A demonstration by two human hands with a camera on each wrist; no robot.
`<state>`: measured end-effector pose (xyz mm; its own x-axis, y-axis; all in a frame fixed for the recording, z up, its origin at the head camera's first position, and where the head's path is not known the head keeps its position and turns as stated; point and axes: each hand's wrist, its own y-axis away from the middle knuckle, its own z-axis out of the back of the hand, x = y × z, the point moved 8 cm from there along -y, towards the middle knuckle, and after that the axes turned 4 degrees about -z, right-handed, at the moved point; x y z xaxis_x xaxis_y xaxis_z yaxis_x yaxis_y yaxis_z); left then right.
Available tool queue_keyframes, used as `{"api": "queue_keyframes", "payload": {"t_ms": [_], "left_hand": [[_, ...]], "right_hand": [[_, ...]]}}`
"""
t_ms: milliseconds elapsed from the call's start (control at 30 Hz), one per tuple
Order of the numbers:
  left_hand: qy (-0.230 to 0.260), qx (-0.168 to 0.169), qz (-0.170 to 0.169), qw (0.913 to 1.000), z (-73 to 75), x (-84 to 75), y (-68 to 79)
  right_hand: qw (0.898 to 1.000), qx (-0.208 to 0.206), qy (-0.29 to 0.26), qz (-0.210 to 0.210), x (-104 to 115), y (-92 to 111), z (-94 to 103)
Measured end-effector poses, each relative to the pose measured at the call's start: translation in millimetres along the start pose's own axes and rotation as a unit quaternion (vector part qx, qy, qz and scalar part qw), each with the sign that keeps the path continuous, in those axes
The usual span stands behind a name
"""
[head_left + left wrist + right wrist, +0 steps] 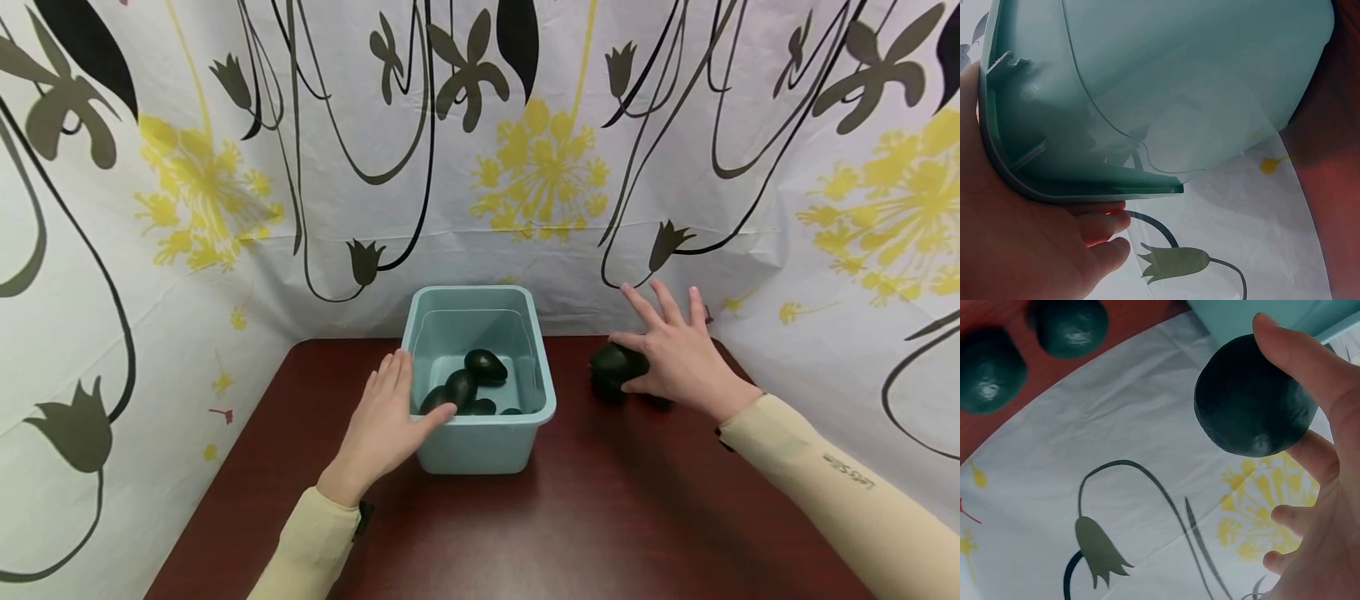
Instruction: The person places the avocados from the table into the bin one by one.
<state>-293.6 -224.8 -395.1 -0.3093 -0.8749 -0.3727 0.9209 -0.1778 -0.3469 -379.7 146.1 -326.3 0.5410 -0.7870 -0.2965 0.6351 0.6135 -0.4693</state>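
A teal plastic bin (525, 329) stands mid-table and holds several dark green avocados (486, 365). My left hand (386, 417) grips its near left corner: the thumb lies over the rim and the fingers run along the outer wall. In the left wrist view the bin's rim (1085, 187) presses against my left hand (1035, 250). To the right of the bin, my right hand (675, 354) holds an avocado (617, 364) just above the table. In the right wrist view that avocado (1250, 397) sits between the thumb and fingers of my right hand (1322, 487).
Two more avocados (988, 369) (1069, 325) lie on the dark red table (600, 517) by my right hand. A floral curtain (540, 167) closes in the back and both sides. Bare tabletop stretches in front of the bin.
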Motion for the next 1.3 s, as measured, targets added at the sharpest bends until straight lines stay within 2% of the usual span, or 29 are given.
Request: {"api": "queue_keyframes", "payload": {"t_ms": [433,733,1300], "left_hand": [[0.001,0.000,0.003,1.0000,-0.3,0.6,-1.3],[-0.001,0.002,0.006,1.0000,-1.0,1.7,-1.0],[0.000,0.000,0.002,1.0000,-1.0,1.0,-0.3]], "right_hand": [[1.000,-0.029,0.005,-0.002,15,-22,20.4],[0.998,-0.057,-0.005,0.012,33,-39,35.3],[0.996,-0.079,-0.031,0.029,62,-64,45.9]]}}
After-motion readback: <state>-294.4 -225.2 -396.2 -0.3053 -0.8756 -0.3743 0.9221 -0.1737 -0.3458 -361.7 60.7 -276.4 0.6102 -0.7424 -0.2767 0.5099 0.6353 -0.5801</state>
